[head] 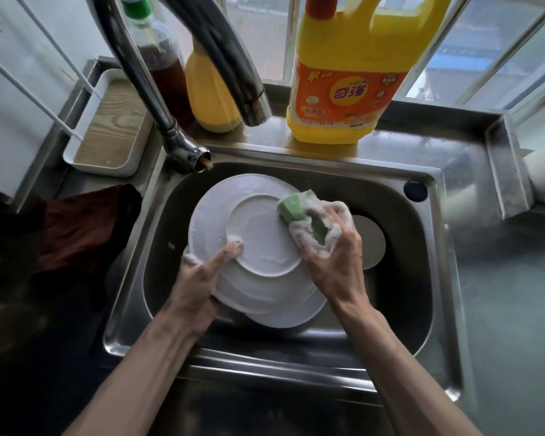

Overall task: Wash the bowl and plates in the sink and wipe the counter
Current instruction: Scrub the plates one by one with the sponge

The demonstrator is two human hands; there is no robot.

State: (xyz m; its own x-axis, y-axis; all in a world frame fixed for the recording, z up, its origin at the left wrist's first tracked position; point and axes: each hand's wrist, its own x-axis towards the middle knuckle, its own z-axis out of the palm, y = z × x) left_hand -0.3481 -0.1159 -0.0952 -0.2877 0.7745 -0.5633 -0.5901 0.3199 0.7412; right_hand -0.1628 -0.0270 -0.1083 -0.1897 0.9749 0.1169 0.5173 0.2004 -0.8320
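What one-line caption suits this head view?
Left hand holds an upturned white plate in the steel sink while the right hand presses a soapy green sponge to it.

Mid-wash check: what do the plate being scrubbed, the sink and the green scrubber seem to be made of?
The plate: probably glazed ceramic, possibly melamine; white, glossy, with a raised foot ring.
The sink: stainless steel, brushed finish; grey metal with streaky reflections.
The sponge: soft green foam; it squashes in the right hand and carries lather.
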